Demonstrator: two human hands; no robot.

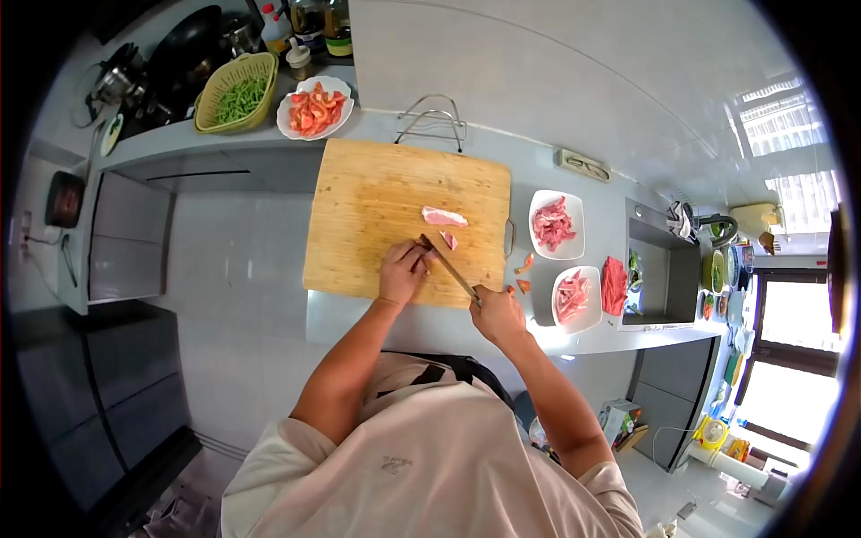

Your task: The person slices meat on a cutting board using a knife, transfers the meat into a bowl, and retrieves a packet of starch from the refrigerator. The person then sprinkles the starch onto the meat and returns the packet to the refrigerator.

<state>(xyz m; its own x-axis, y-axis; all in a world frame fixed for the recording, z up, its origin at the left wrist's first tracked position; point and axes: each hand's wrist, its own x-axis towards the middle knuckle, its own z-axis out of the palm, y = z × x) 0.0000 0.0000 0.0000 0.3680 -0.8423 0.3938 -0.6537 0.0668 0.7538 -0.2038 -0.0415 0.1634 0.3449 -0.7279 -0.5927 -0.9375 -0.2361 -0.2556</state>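
On the wooden cutting board (377,179), my right hand (499,314) grips the handle of a kitchen knife (456,273). Its blade points away to the upper left, with the tip beside the fingertips of my left hand (404,272). Those fingers are bent and pressed down on a piece of meat, mostly hidden beneath them. A small cut piece of meat (449,239) lies just right of the blade. Farther up the board rests a larger strip of pink meat (444,217) with a pale fatty edge.
Two white bowls of cut meat (552,223) (574,299) stand right of the board, near a red cloth (614,285) and the sink (664,316). Scraps (524,285) lie between. At the upper left are a plate of cut tomatoes (314,109) and a green bean basket (208,115).
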